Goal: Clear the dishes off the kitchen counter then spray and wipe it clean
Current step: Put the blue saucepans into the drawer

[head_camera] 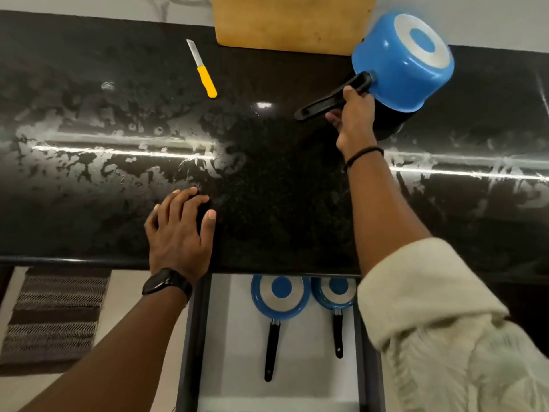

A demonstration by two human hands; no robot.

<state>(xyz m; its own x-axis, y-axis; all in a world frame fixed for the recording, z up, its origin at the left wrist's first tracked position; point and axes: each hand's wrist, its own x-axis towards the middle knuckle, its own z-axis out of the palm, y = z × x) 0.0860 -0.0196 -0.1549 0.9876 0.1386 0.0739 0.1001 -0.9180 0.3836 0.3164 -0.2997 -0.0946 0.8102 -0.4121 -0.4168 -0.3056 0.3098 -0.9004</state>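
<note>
Fairly bright, even indoor light falls on the glossy black stone counter [282,203], which throws back a long white strip of glare from left edge to right edge and a small bright spot near the middle. The blue saucepan [407,69] by the back edge is motion-blurred, the cream sleeve [439,322] is soft, and the wide lens bows the front edge.

Knife [202,69] left of cutting board [292,23]

Single head-worn wide-angle view, looking steeply down, close over dark counter [282,179]; wall [89,3] at top edge, open drawer [234,328] at bottom.
</note>
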